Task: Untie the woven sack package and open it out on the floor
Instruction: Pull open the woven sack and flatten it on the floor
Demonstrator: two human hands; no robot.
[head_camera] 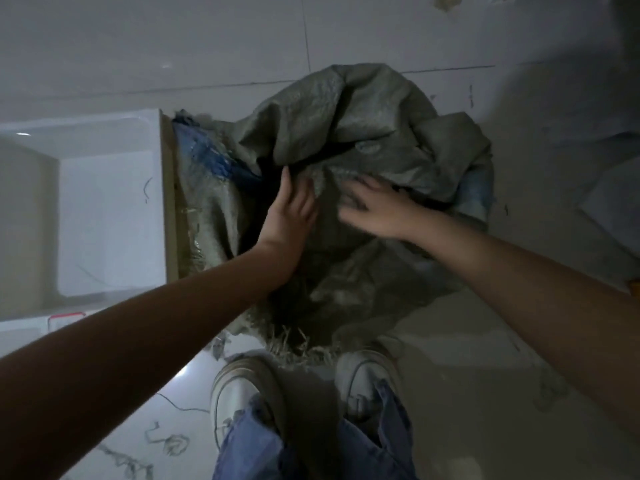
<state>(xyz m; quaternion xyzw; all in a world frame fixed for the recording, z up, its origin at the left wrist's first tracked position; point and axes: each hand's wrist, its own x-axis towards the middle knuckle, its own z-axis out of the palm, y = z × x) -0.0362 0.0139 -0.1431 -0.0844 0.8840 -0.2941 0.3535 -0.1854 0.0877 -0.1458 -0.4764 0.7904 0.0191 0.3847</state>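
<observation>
Tiled floor point(104, 46): pale, glossy, littered with loose fibre scraps and thread near the bottom of the view.

Woven sack point(346, 133): grey-green, crumpled, lying on the floor directly ahead of the person's shoes point(242, 393). Its near edge is frayed and lies just beyond the toes. A blue patch point(214, 161) shows on its left side. The left side rests against a white box-like unit point(104, 209) with a brown edge.

Both bare forearms reach forward and downward, converging on the middle of the sack.

Left hand point(289, 216): palm down on the cloth, fingers point(287, 185) held together and pointing away from the person, tips at the lip of a dark fold.

Right hand point(374, 209): blurred, angled in from the right, back of the hand upward, fingers point(349, 199) loosely spread over the fabric. Whether they pinch any cloth cannot be determined.

Blue denim trouser legs point(249, 452) occupy the bottom centre.
</observation>
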